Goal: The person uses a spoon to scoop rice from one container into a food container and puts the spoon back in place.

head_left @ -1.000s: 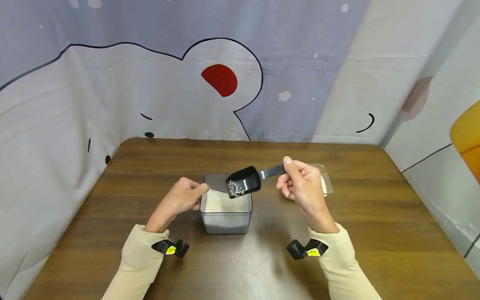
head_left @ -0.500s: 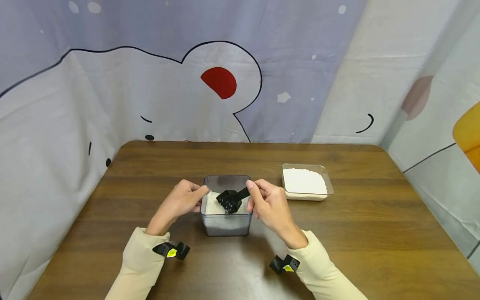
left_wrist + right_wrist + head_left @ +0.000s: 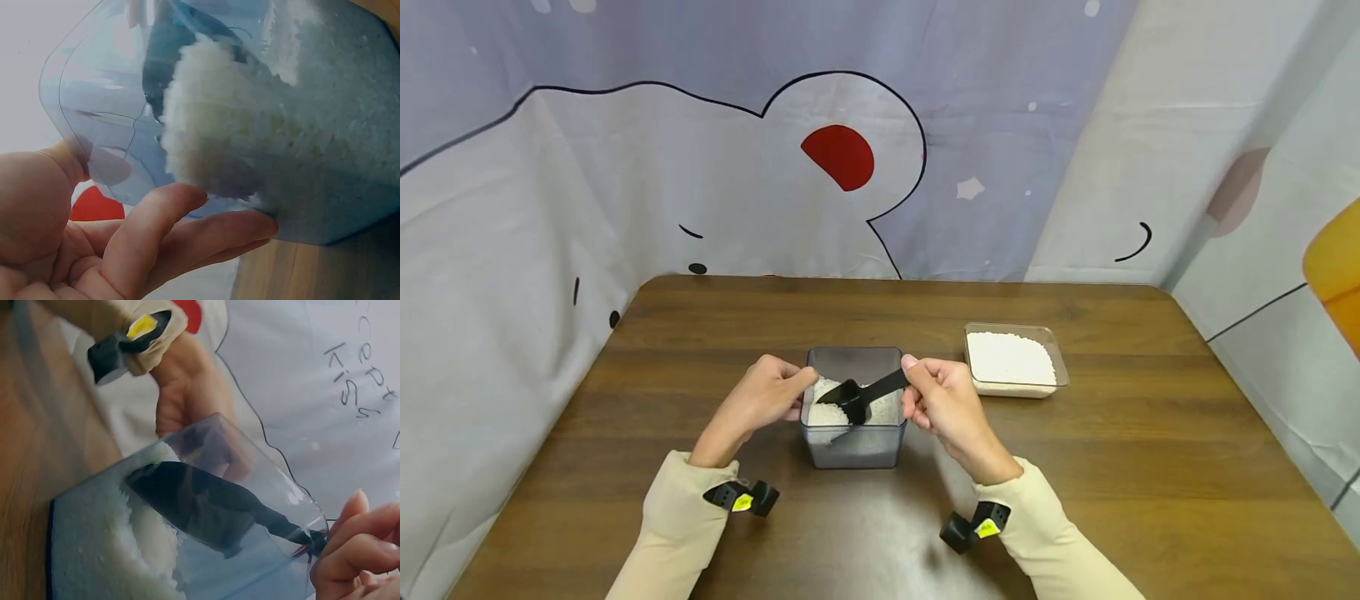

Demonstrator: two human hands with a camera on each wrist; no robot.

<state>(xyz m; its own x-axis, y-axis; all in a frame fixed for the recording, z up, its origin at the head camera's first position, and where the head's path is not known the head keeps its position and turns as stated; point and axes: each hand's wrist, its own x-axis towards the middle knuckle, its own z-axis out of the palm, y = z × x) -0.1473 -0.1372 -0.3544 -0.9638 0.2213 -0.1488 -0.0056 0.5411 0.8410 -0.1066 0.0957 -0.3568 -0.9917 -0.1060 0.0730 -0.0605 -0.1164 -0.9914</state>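
A clear bluish-grey plastic container [image 3: 853,450] of white rice [image 3: 331,119] stands mid-table. My left hand [image 3: 765,390] grips its left wall, thumb over the rim and fingers against the outside, as the left wrist view shows. A black scoop [image 3: 856,402] is in the container, its bowl pushed into the rice. Its handle leans up over the right rim, pinched between thumb and fingers of my right hand [image 3: 946,408]. In the right wrist view the scoop [image 3: 187,500] shows through the wall; its leading edge meets the rice.
A shallow clear tray [image 3: 1060,367] with white grains stands on the wooden table [image 3: 1150,433], to the right of and behind the container. A printed curtain [image 3: 737,183] hangs behind the table's far edge.
My right hand has moved left and down from beside the tray, bringing the scoop into the rice. The scoop has since turned slightly. My left hand keeps its hold.
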